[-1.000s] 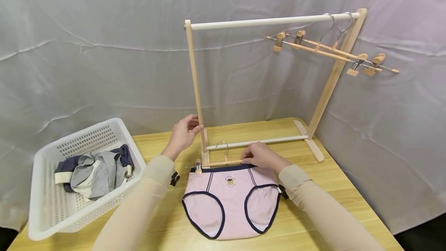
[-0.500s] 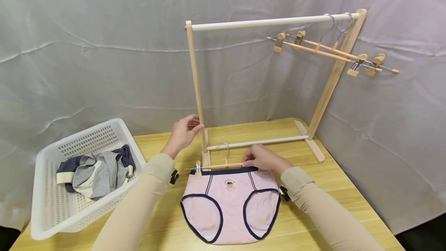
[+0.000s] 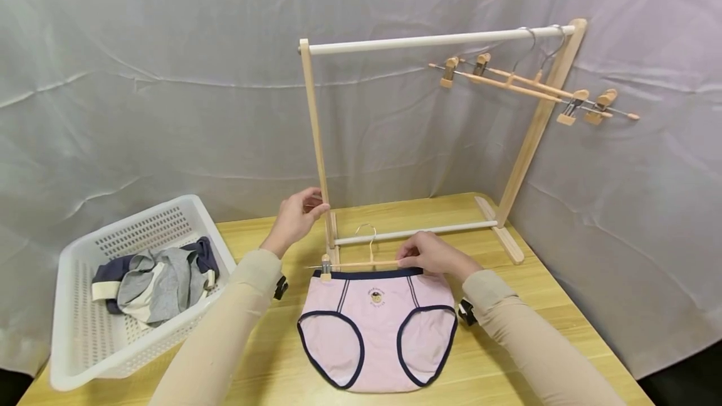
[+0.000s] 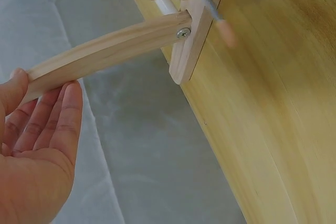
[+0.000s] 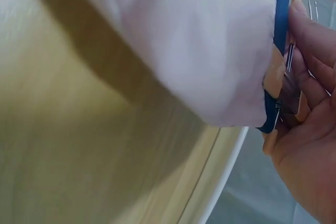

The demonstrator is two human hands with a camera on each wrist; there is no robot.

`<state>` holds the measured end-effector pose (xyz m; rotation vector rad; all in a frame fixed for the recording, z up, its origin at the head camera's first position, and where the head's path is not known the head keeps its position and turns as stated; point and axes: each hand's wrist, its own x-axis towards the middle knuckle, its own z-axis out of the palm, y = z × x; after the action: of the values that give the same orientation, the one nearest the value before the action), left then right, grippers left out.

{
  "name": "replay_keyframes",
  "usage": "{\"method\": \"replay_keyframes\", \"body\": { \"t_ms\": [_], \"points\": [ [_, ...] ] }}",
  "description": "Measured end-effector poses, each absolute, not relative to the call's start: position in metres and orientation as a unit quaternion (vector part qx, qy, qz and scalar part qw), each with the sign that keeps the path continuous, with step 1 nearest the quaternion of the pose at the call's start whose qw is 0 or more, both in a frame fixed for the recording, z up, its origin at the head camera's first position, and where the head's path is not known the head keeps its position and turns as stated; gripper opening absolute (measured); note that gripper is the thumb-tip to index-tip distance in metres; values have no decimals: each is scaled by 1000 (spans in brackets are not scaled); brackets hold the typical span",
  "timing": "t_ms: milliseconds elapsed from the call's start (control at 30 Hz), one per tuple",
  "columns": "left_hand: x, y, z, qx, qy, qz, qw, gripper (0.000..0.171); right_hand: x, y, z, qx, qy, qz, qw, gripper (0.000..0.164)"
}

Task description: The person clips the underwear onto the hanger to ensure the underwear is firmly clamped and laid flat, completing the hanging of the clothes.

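While my left hand [image 3: 298,215] pinches the rack upright [image 3: 313,124], my right hand [image 3: 430,252], the nearer, grips the hanger [image 3: 356,264] by its right end. It spans lower center frame left to right, pink briefs [image 3: 379,331] clipped below.

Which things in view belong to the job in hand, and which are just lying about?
Likely in the job:
pink briefs
clip hanger, held by the right hand
rack, its post gripped by the left hand

Lying about, untouched:
white basket
clothes in it
two hangers on the top rail
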<state>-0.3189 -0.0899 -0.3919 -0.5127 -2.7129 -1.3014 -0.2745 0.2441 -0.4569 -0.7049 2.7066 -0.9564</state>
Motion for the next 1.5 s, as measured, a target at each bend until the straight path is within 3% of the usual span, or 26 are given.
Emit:
{"method": "replay_keyframes", "body": {
  "t_ms": [867, 1167, 1500],
  "points": [
    [-317, -88, -394, -166, -880, -442, 50, 38, -268, 300, -406, -209, 935, -285, 33, 9],
    [-319, -89, -395, -176, -882, -433, 62, 39, -266, 320, -372, -197, 946, -256, -35, 7],
    [-321, -91, -397, -177, -883, -432, 50, 41, -260, 334, -343, -171, 951, -248, -63, 8]
  ]
}}
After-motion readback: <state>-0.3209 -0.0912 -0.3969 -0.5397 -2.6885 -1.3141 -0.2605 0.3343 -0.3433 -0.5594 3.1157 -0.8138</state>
